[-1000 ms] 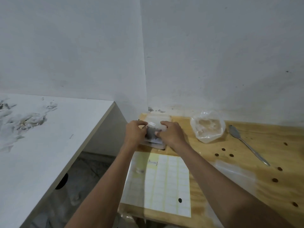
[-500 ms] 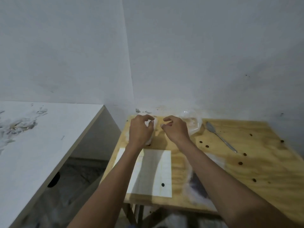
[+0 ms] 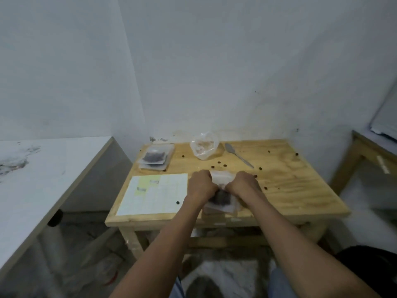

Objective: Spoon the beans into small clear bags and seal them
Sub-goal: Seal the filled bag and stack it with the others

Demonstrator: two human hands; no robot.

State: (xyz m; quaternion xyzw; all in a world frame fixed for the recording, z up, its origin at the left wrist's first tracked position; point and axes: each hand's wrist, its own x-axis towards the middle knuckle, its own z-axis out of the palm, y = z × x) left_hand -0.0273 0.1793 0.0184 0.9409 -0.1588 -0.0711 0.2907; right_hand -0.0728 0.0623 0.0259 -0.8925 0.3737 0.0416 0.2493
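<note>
At the near edge of the wooden table [image 3: 300,190] the left hand [image 3: 199,187] and right hand [image 3: 243,183] both pinch a small clear bag [image 3: 219,198], fingers curled on its upper part; a dark clump of beans fills its lower half. At the far left corner lies a stack of filled bags [image 3: 155,159], dark beans showing through the top one. A crumpled larger clear bag [image 3: 204,147] stands mid-back, with a spoon [image 3: 237,154] just right of it and loose beans [image 3: 219,163] scattered around. A label sheet [image 3: 154,194] lies left of the hands. Half a second ago both hands were at the far left corner by the stack; now they are at the near middle, holding a bag
</note>
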